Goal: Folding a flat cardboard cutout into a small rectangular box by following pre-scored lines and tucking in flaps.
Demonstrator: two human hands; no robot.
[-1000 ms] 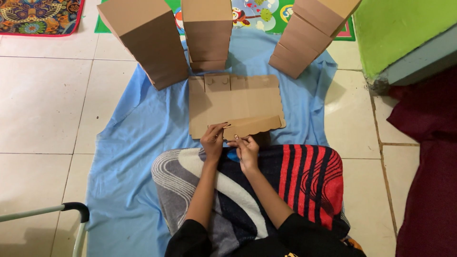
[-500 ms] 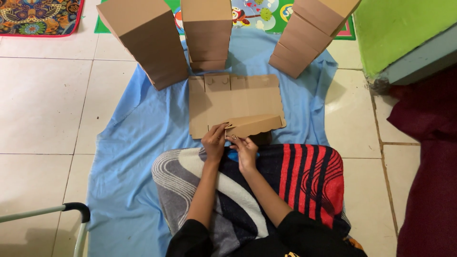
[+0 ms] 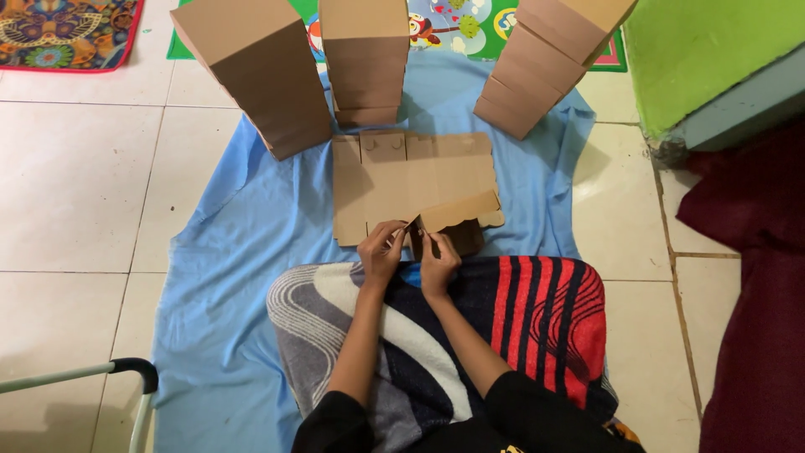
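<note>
We see the flat cardboard sheet (image 3: 402, 180) on the blue cloth (image 3: 243, 252), long axis running left-right, its raised flap w/ wavy edge just beyond our fingertips. Left hand (image 3: 381, 252) & right hand (image 3: 436, 260) both pinch the sheet's near edge; three stacks of folded boxes (image 3: 268, 84) stand past it

A home floor: white tiles (image 3: 75, 184), patterned rug (image 3: 59, 33), children's play mat (image 3: 453, 25).
</note>
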